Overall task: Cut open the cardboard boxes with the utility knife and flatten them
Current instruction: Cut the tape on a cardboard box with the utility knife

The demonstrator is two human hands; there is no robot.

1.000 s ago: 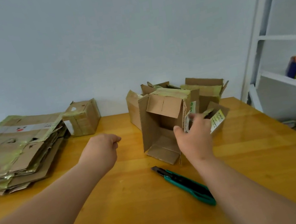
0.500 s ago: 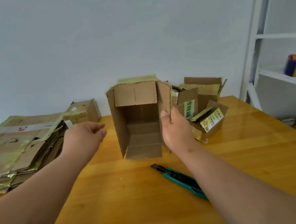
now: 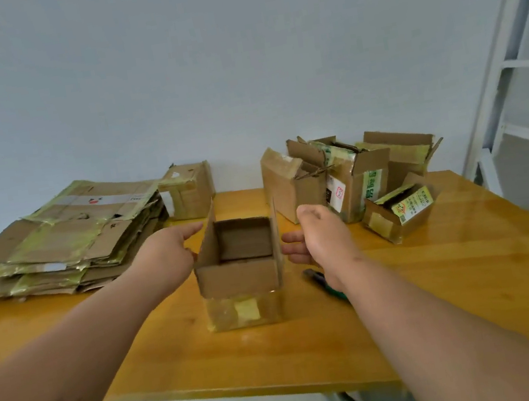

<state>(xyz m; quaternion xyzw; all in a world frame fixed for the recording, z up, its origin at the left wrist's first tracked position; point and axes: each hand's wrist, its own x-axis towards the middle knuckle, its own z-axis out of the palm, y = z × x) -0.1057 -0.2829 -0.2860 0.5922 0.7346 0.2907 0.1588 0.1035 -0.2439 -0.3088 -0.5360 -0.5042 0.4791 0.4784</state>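
Between the hands, an open-topped box (image 3: 238,270) standing upright on the table (image 3: 441,276), bottom still taped. Left hand (image 3: 166,259) against the left flap, fingers loose and gripping nothing; right hand (image 3: 319,236) just off the right wall, loosely curled, holding nothing. Knife (image 3: 321,281) lying under the right wrist, partly hidden. Risk, probably: brushing the hidden blade end when reaching down, or tipping the unheld box.

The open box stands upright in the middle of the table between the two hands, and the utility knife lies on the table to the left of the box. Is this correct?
Not quite. In the head view the open box does stand between the left hand and right hand, but the utility knife lies to the right of the box, partly hidden under the right wrist.
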